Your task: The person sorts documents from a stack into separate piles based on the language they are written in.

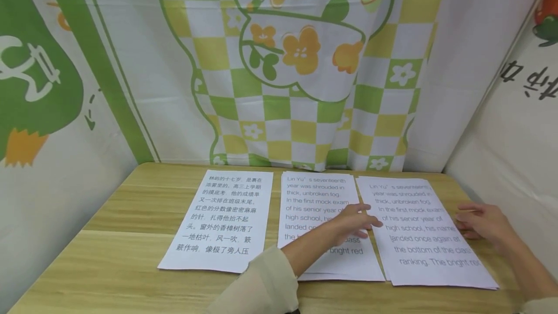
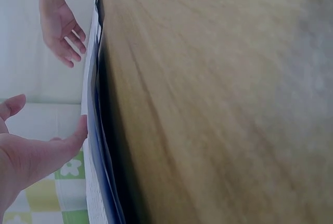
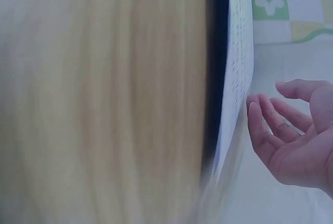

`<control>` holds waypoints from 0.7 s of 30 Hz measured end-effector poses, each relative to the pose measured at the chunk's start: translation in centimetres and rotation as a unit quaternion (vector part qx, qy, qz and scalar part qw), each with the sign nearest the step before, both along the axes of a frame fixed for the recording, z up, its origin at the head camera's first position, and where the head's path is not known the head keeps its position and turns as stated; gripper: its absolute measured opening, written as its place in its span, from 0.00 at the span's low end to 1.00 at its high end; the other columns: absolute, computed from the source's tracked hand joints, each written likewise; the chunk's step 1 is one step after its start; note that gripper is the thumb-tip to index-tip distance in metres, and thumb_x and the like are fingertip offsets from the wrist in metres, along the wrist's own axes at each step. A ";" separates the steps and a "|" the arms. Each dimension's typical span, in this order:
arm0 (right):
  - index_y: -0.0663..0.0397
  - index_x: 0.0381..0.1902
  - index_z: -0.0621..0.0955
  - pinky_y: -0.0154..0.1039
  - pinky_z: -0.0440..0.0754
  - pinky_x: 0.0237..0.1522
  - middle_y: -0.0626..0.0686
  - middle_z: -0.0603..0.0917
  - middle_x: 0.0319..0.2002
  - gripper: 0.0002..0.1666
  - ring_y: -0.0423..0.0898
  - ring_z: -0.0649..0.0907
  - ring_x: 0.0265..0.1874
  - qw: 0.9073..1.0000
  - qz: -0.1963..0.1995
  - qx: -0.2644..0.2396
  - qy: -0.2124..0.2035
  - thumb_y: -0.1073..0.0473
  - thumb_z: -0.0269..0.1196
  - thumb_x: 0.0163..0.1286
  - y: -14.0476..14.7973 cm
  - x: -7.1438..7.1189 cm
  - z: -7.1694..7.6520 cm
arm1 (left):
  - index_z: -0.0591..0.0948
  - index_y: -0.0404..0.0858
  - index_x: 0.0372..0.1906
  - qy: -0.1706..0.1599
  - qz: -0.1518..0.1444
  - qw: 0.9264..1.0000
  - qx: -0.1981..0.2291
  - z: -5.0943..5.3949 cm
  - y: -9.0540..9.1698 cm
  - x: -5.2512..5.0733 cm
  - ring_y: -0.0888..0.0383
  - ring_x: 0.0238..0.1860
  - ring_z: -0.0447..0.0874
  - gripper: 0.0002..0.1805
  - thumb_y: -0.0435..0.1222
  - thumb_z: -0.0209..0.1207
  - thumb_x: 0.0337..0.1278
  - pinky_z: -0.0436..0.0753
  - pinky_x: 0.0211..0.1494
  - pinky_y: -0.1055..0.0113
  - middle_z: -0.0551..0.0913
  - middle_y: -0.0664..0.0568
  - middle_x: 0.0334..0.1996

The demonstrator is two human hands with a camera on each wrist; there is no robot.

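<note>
Three stacks of printed paper lie side by side. The right stack [image 1: 420, 236] and the middle stack [image 1: 316, 195] carry English text; the left stack [image 1: 220, 222] carries Chinese text. My left hand [image 1: 355, 224] reaches across the middle stack, its fingers spread beside the right stack's left edge. In the left wrist view the left hand [image 2: 39, 156] holds nothing, with a fingertip close to the paper edge. Past the right stack's right edge is my right hand [image 1: 479, 222]. Loosely bent and holding nothing, the right hand [image 3: 296, 135] has fingertips near the paper; contact is unclear.
Everything lies on a wooden table [image 1: 117, 251]. Behind it hangs a curtain [image 1: 301, 130] with green and yellow checks and flowers. Printed fabric walls stand on the left [image 1: 39, 197] and on the right [image 1: 514, 149].
</note>
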State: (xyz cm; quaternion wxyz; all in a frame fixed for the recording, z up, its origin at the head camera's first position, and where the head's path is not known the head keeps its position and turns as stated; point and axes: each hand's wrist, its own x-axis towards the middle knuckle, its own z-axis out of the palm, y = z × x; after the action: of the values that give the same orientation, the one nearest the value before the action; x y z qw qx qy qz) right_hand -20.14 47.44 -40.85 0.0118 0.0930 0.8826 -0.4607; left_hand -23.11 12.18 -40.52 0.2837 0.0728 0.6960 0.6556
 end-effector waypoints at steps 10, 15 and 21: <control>0.85 0.66 0.66 0.39 0.90 0.33 0.63 0.88 0.42 0.32 0.40 0.87 0.31 0.998 0.042 0.035 0.024 0.62 0.58 0.77 -3.7 -0.9 0.8 | 0.73 0.36 0.72 0.008 -0.006 1.000 0.023 0.4 -2.0 -0.1 0.45 0.55 0.87 0.33 0.32 0.66 0.61 0.88 0.58 0.56 0.89 0.44 0.46; 0.82 0.66 0.68 0.38 0.89 0.32 0.64 0.87 0.43 0.31 0.44 0.87 0.34 0.997 0.055 0.049 0.011 0.63 0.61 0.75 -6.1 -1.7 1.1 | 0.73 0.35 0.72 0.026 -0.007 1.000 0.003 0.6 -3.8 -0.5 0.47 0.55 0.86 0.32 0.33 0.65 0.63 0.88 0.55 0.58 0.88 0.45 0.46; 0.79 0.64 0.72 0.39 0.90 0.30 0.67 0.86 0.45 0.28 0.51 0.89 0.36 0.992 0.087 0.083 0.029 0.64 0.63 0.73 -9.2 -2.2 1.6 | 0.74 0.35 0.71 0.040 0.000 0.999 -0.031 0.6 -6.0 -1.0 0.49 0.51 0.87 0.30 0.35 0.63 0.66 0.89 0.52 0.61 0.88 0.45 0.48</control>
State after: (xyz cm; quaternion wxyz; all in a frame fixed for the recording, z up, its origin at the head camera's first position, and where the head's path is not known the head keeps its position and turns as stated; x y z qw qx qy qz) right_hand -22.32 38.28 -39.24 0.0184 0.0026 0.9224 -0.3857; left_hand -24.12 6.13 -39.93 0.2577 0.0902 0.7271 0.6299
